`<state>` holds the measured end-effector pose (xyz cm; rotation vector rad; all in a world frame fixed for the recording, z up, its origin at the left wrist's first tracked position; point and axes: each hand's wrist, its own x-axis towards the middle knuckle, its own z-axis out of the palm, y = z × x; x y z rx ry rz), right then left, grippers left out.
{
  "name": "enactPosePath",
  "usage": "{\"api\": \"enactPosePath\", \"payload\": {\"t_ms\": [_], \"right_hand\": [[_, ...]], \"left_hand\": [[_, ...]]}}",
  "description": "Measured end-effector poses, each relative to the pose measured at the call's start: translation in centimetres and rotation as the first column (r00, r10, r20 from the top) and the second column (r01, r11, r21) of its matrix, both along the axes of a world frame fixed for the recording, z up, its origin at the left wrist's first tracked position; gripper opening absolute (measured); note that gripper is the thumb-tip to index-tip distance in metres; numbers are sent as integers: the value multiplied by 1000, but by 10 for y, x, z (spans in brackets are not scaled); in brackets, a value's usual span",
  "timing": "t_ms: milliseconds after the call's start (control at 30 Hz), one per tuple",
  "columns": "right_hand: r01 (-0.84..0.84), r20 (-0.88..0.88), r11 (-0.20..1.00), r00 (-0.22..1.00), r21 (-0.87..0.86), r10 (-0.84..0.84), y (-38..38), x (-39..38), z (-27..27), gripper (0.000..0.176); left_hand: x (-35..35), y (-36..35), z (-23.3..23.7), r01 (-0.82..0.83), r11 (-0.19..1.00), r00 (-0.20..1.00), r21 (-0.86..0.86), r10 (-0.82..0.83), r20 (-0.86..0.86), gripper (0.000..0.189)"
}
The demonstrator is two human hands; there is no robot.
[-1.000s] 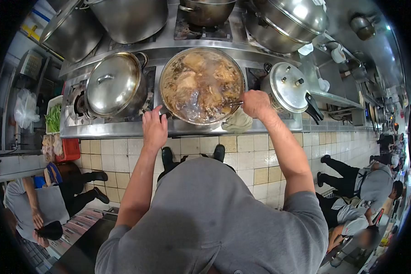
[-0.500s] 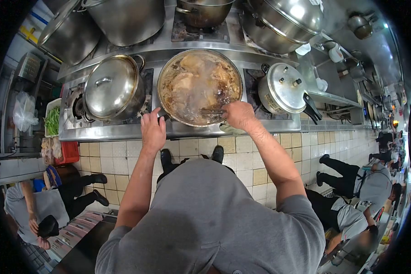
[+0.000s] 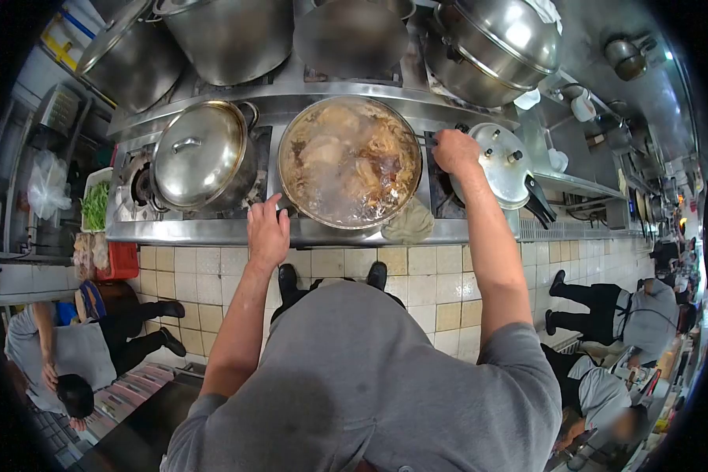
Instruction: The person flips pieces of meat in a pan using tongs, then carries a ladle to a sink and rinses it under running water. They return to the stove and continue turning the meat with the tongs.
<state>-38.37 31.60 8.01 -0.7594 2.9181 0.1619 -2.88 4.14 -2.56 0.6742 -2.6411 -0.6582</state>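
Swinging out of the broth, the right hand [image 3: 456,149] is now sitting at the open pot's [image 3: 281,169] far right rim, just beside the pressure cooker [image 3: 503,161]; the left hand [image 3: 267,230] is keeping its place on the steel range's front ledge [image 3: 189,232].

Stirring seems to be pausing. The right fingers are curling into a fist, though what they are clamping, if anything, is hidden. The left fingers are lying loosely together, flat on the ledge, with the forefinger pointing at the pot.

The pot is steaming on the middle burner, brim-full of broth [image 3: 346,157]. Any next move is calling for a slow, level handling, since it could slop.

Room is running tight. A lidded pot [image 3: 200,153] is crowding the left and the cooker the right, and a cloth [image 3: 409,226] is drooping over the ledge. Co-workers are bending in the aisle on both sides, well apart.
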Motion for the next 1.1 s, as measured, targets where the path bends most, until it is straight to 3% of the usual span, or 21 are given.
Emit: {"api": "enactPosePath", "payload": {"t_ms": [100, 300, 1100], "right_hand": [[-96, 51, 990, 995, 105, 91, -17, -17, -11, 29], [-53, 130, 987, 991, 150, 34, -37, -14, -4, 30], [-36, 226, 991, 974, 125, 7, -1, 59, 1, 28]], "left_hand": [[0, 0, -1, 6, 1000, 1000, -11, -6, -8, 41], [0, 0, -3, 5, 1000, 1000, -19, -6, -15, 41], [-1, 0, 1, 21, 1000, 999, 4, -21, -33, 42]]}}
